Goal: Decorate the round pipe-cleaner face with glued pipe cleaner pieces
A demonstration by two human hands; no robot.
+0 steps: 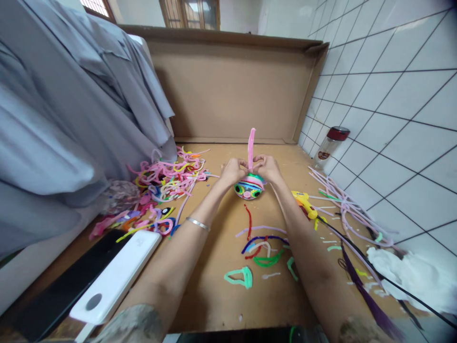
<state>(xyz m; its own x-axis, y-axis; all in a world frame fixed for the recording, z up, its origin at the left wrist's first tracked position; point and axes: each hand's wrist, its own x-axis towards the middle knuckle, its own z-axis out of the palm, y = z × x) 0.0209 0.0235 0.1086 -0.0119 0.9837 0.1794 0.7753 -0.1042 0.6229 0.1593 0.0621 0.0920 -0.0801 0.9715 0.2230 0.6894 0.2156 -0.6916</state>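
A pink pipe-cleaner strip [251, 145] stands upright between my hands, rising from the top of a round, striped craft figure [249, 186] with green-and-yellow eyes and a pink nose. My left hand [233, 171] pinches at the strip's base from the left, fingers closed. From the other side, my right hand [267, 168] is closed at the same spot, its fingertips partly hidden. Below the figure lie a red pipe-cleaner piece [249, 222], a dark blue arc [266, 237], a green curved piece [268, 260] and a mint-green loop [240, 276].
Left are a heap of pipe cleaners [171, 178], a white power bank [116, 276] and a black slab [67, 286]. Right are a yellow glue gun [304, 205] with black cord, lilac strips [344, 202], purple tassel [367, 290], white fluff [414, 274] and a jar [329, 146]. Cardboard [232, 90] stands behind.
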